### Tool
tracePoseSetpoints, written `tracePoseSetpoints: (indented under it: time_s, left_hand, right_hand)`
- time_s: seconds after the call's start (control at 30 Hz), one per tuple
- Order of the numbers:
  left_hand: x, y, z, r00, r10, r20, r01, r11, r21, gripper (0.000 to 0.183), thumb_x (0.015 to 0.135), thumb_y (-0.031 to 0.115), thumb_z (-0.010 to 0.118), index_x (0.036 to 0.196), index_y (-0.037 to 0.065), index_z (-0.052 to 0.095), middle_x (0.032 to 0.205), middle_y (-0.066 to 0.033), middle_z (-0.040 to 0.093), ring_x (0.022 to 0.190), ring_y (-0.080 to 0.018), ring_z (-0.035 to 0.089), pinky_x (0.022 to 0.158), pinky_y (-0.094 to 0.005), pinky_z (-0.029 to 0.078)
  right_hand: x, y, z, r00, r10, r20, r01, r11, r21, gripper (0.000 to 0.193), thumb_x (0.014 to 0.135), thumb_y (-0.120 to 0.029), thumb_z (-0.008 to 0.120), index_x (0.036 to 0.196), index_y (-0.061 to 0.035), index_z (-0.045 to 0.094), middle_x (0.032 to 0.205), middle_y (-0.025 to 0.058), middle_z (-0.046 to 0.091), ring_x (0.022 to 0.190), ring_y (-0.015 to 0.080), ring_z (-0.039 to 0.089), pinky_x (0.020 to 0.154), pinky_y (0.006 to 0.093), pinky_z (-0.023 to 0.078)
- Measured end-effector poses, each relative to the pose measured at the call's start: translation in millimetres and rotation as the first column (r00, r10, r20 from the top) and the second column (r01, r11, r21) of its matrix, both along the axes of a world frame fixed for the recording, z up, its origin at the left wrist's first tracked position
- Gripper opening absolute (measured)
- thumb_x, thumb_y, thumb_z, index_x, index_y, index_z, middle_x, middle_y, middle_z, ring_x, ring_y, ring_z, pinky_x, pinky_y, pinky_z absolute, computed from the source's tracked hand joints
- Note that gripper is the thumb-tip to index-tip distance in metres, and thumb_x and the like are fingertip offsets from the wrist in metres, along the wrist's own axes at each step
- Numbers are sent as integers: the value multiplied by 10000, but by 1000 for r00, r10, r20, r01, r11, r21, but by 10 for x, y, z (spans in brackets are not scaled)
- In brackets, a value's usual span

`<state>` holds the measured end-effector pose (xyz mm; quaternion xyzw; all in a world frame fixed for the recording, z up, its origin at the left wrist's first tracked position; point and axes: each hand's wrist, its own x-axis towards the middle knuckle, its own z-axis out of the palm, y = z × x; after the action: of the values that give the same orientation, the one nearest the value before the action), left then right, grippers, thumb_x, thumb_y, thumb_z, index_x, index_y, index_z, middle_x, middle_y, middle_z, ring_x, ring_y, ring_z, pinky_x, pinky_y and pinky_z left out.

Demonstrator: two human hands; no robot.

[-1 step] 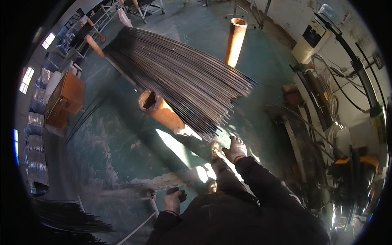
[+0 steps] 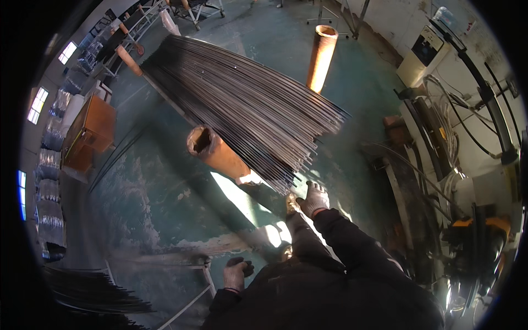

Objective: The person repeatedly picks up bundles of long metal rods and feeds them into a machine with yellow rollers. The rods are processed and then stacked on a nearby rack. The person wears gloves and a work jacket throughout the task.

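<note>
A wide bundle of long thin dark steel rods (image 2: 247, 104) lies slanted across the green floor, resting on rusty orange pipes (image 2: 217, 153). My right hand (image 2: 314, 199), in a grey glove, is stretched forward with its fingers apart at the near ends of the rods; I cannot tell whether it touches them. My left hand (image 2: 237, 272), in a dark-tipped glove, is curled low beside a pale metal frame (image 2: 204, 272). Whether it grips anything is unclear. Dark sleeves cover both forearms.
A second orange pipe (image 2: 320, 58) lies under the far side of the bundle. A brown box-like cabinet (image 2: 88, 132) stands at left, more rods (image 2: 93, 297) lie at lower left, and machines with hoses and cables (image 2: 462, 165) line the right side.
</note>
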<state>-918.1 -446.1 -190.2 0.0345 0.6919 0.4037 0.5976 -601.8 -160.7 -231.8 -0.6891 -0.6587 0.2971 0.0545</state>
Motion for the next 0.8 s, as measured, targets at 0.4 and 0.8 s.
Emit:
tracePoseSetpoints:
  time_s: [0.4, 0.8]
  left_hand:
    - [217, 1920, 919, 961, 178, -211, -197, 978, -73, 475, 981, -11, 644, 1428, -136, 544, 1246, -282, 743, 1052, -392, 787, 952, -468, 678]
    - [520, 3254, 873, 988, 35, -153, -38, 999, -20, 463, 1000, 9, 643, 1424, -145, 539, 1230, -273, 751, 1040, -343, 793, 950, -448, 672]
  right_hand:
    - [-940, 2337, -784, 882, 217, 417, -244, 970, 12, 1108, 981, -693, 731, 1678, 92, 375, 1586, 311, 547, 1504, 451, 481, 1282, 591, 346]
    - [-666, 2873, -1137, 883, 407, 235, -390, 913, -116, 266, 1066, -220, 591, 1189, -39, 743, 1145, 214, 816, 1059, 389, 816, 856, 545, 668]
